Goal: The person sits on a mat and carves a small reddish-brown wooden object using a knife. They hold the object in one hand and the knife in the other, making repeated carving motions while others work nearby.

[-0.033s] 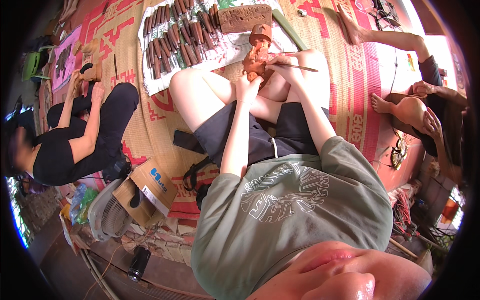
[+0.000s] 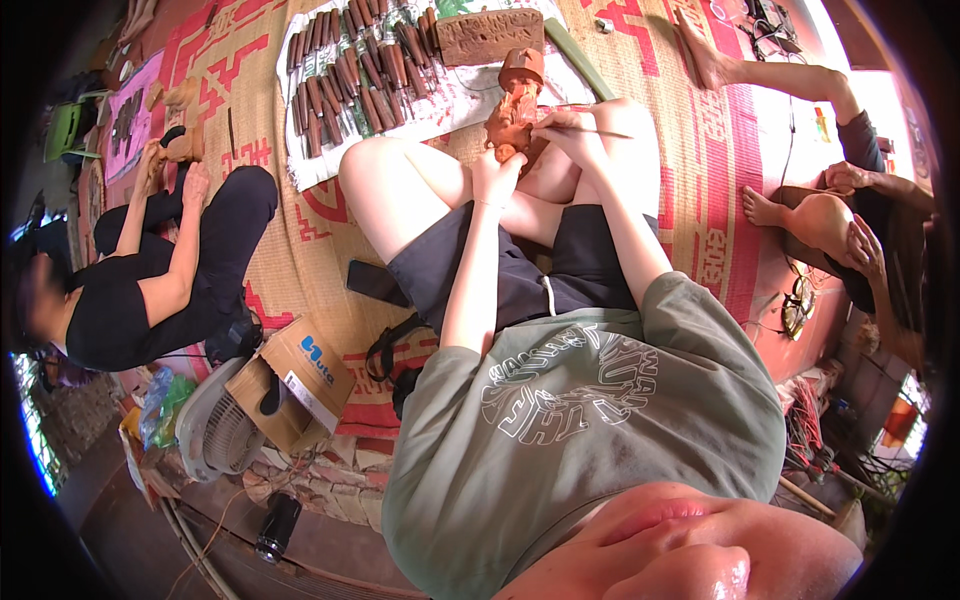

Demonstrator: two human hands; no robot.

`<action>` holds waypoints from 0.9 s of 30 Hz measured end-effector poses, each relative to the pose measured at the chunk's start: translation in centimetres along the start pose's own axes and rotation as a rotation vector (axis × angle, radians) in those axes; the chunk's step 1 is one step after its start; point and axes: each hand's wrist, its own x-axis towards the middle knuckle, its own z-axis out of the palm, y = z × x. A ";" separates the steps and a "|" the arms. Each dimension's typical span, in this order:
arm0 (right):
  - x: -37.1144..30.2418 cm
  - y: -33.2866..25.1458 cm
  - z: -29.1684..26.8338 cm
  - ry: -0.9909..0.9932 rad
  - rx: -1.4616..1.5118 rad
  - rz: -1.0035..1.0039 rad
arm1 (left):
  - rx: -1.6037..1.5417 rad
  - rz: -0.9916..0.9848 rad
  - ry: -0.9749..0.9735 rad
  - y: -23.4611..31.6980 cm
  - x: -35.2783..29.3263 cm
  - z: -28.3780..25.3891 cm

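A carved reddish-brown wooden figurine (image 2: 518,115) stands out between my bent knees. My left hand (image 2: 492,176) is closed round its near end, thumb against the wood. My right hand (image 2: 572,134) pinches a slender dark-handled tool (image 2: 612,135) beside the figurine's right side. The tool's working end is too small to make out, and so is whether it touches the wood. Just beyond the figurine, a white cloth (image 2: 440,118) carries several wooden-handled carving tools (image 2: 360,75) in rows.
A carved wooden block (image 2: 490,37) and a green bar (image 2: 578,60) lie at the cloth's far side. On the patterned mat (image 2: 690,150) a phone (image 2: 377,283) rests by my left thigh, near a cardboard box (image 2: 310,370) and a fan (image 2: 222,430). People sit at left and right.
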 end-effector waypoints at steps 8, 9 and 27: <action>0.9 -2.4 -0.7 0.201 0.245 -0.002 | 0.085 0.049 0.046 -0.3 0.2 -0.3; 0.6 -1.8 -0.8 0.183 0.263 -0.003 | 0.083 0.039 0.042 0.0 0.0 -0.1; -0.8 -1.4 0.1 0.034 -0.005 0.135 | 0.138 0.004 0.016 -1.9 0.6 0.3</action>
